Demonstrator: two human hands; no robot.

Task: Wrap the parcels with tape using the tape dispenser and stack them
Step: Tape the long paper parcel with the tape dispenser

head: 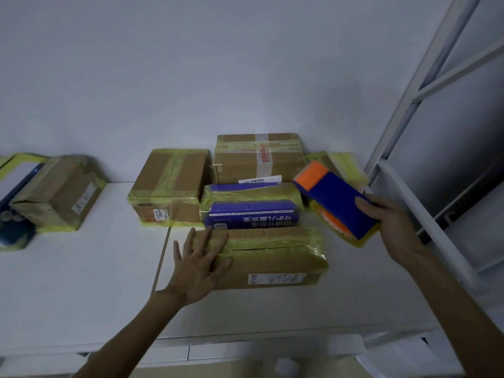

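A flat cardboard parcel (272,257) banded with yellow tape lies nearest me on the white table (81,282). My left hand (199,266) rests on its left end with fingers spread. My right hand (392,227) grips a blue-and-orange box (335,203) with yellow tape on it, held tilted above the table's right side. Behind the near parcel stands a blue taped box (251,208). Two brown taped parcels (169,186) (256,159) sit at the back, and another taped parcel (341,162) lies partly hidden behind the held box. No tape dispenser is in view.
At the far left a taped brown parcel (57,192) rests on a blue-and-white box (13,208). A white metal rack (436,132) stands close on the right. A white wall runs behind the table. A seam (162,255) divides the tabletop.
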